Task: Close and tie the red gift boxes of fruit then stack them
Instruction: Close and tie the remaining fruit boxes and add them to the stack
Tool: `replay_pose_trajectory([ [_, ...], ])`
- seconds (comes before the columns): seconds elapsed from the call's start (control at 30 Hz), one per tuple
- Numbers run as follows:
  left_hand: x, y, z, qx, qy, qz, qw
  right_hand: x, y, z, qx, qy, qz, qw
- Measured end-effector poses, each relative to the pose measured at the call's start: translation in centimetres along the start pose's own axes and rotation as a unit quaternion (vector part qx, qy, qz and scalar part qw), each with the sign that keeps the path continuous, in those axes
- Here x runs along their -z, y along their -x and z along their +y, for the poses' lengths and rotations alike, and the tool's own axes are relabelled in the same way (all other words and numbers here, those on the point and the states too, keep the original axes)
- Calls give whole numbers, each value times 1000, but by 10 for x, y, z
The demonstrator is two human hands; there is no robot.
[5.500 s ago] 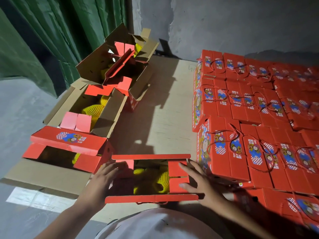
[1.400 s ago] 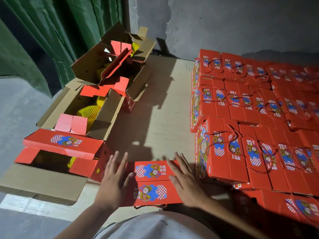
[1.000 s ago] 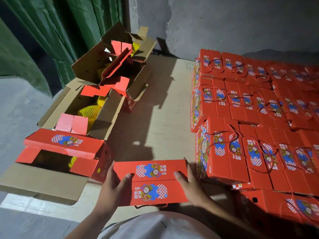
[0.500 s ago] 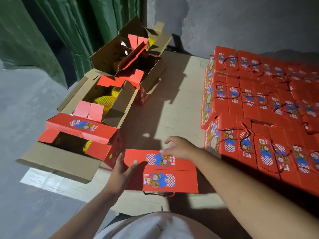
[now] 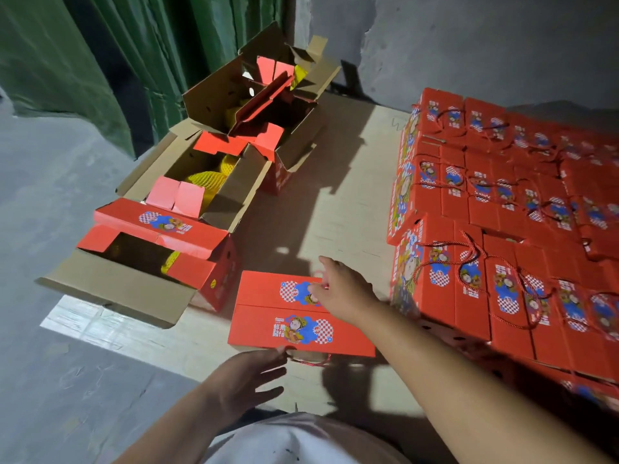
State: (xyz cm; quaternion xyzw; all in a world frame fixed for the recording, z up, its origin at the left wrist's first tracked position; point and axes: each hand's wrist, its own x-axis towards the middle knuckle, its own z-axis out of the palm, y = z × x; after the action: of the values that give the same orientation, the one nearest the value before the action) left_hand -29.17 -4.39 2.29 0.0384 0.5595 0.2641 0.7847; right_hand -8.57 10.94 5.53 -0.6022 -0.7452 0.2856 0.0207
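Gift box (image 5: 294, 313) sits on the board betw. open cartons and red stack (image 5: 502, 229), flaps now shut. We've shifted off the sides: R hand (image 5: 341, 289) pinches far cord, L hand (image 5: 248, 380), fingers spread, nears front cord (image 5: 310, 362). Tying comes next.

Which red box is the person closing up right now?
Find the big stack of tied red boxes on the right. Just left of it, nearest the person, lies one closed red box alone on the board. Unlike the open boxes beside it, its flaps are shut.
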Motion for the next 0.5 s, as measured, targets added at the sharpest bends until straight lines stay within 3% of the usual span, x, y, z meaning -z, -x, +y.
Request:
replay_pose_trajectory([
  [0.27,-20,23,2,0,39,-1,999,-5,-22,-4,-162,172,19,971],
  [0.4,-20,42,11,-19,55,-43,997,-4,-21,9,-186,72,-44,979],
  [0.5,-24,58,22,-77,51,-74,993,6,-24,7,-158,-12,-21,987],
])
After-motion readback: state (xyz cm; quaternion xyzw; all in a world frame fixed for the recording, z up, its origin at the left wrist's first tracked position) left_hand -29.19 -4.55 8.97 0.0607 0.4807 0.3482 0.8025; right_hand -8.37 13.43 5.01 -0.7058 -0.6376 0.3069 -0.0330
